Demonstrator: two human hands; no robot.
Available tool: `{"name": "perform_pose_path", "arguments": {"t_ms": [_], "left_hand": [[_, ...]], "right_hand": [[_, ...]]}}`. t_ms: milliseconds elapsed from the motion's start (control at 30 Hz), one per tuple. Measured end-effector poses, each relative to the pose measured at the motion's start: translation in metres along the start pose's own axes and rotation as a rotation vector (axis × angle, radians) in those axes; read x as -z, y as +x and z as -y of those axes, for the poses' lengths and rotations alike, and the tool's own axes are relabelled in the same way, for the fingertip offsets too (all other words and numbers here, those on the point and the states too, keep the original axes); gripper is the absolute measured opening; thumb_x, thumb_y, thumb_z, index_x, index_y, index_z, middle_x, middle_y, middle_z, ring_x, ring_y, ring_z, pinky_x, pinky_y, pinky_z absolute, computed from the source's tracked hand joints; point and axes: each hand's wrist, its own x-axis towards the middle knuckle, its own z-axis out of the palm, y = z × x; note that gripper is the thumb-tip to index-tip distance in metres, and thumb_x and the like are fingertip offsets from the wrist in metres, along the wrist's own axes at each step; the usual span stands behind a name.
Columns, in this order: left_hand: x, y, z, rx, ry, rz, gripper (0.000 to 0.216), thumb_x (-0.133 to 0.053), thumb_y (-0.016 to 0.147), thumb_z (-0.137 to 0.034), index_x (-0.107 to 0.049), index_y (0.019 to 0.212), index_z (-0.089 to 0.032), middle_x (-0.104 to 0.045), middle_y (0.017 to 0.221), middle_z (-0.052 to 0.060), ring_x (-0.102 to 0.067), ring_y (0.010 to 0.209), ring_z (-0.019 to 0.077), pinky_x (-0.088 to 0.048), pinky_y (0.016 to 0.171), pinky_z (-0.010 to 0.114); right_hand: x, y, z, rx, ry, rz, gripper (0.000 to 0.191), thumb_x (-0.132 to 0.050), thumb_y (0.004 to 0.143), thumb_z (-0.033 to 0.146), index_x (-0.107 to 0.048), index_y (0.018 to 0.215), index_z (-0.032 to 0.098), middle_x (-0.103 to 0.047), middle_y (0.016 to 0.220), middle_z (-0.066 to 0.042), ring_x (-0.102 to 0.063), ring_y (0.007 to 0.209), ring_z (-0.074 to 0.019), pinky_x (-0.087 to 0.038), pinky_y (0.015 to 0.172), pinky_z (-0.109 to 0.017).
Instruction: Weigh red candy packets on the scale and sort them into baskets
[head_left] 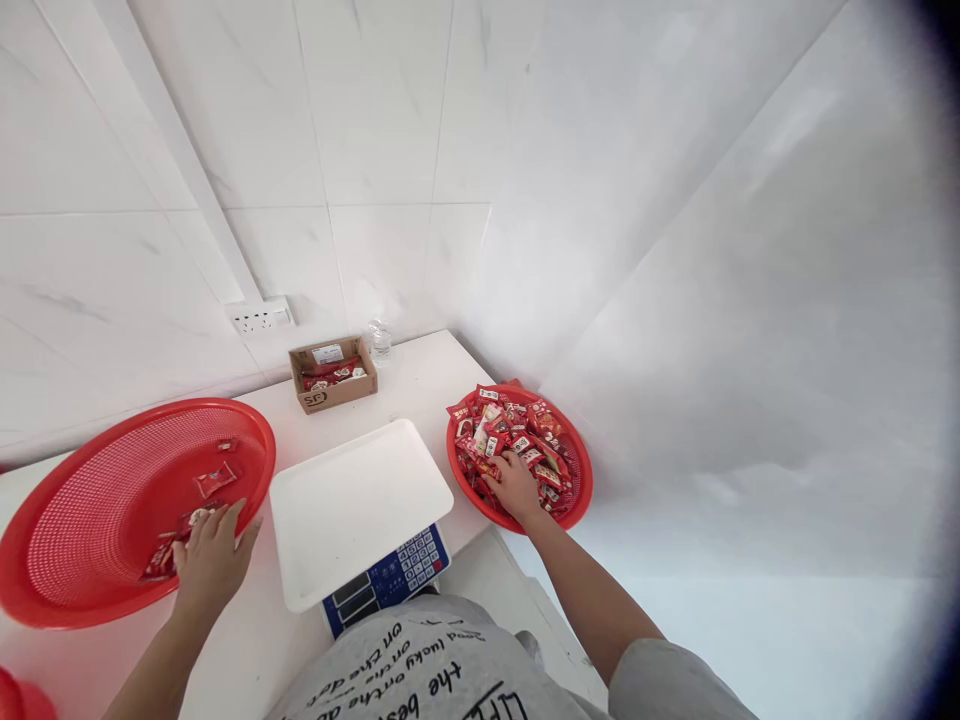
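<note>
On the left is a large red mesh basket (82,530), tilted, with a few red snack packets (216,481) lying in its lower side. My left hand (214,560) is over its near rim, fingers spread above the packets and nothing visible in them. To the right stands a smaller red basket (587,480) heaped with small red snack packets (517,430). My right hand (516,488) reaches onto this heap, its fingers curled around a packet at the near side. Its fingertips are partly hidden among the wrappers. Between the baskets sits a weighing scale with a white tray (360,510).
The scale's blue keypad panel (390,580) faces me. Behind it, a small cardboard box (337,392) holds more red packets, beside a clear plastic container (379,342). A tiled wall with a power socket (259,316) backs the white table (420,370). A red object (22,695) shows at lower left.
</note>
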Motion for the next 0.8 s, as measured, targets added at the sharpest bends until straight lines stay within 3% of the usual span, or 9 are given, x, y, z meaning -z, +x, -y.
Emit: {"name": "perform_pose_path", "arguments": {"t_ms": [133, 400, 800], "left_hand": [[-0.004, -0.001, -0.004, -0.084, -0.058, -0.085, 0.049, -0.029, 0.089, -0.04, -0.052, 0.119, -0.009, -0.052, 0.128, 0.021, -0.037, 0.128, 0.0345, -0.03, 0.099, 0.057], [-0.01, -0.006, -0.016, -0.185, -0.103, -0.144, 0.051, -0.03, 0.086, -0.042, -0.056, 0.114, -0.01, -0.055, 0.125, 0.02, -0.038, 0.127, 0.0352, -0.031, 0.099, 0.055], [-0.015, -0.011, -0.013, -0.235, -0.14, -0.178, 0.051, -0.029, 0.086, -0.045, -0.058, 0.113, -0.013, -0.057, 0.122, 0.018, -0.04, 0.125, 0.0346, -0.031, 0.099, 0.054]], "right_hand": [[0.003, 0.001, -0.009, 0.01, 0.16, -0.146, 0.025, -0.043, 0.086, 0.033, -0.063, 0.096, 0.021, -0.057, 0.099, -0.008, -0.055, 0.09, -0.0194, -0.046, 0.079, -0.032], [0.022, 0.006, -0.01, 0.017, 0.258, -0.389, 0.024, -0.047, 0.083, 0.033, -0.063, 0.093, 0.018, -0.061, 0.097, -0.01, -0.056, 0.092, -0.0213, -0.046, 0.083, -0.037], [0.068, 0.021, 0.01, -0.065, 0.273, -0.518, 0.024, -0.049, 0.083, 0.033, -0.064, 0.094, 0.019, -0.062, 0.099, -0.009, -0.056, 0.094, -0.021, -0.045, 0.085, -0.037]]}}
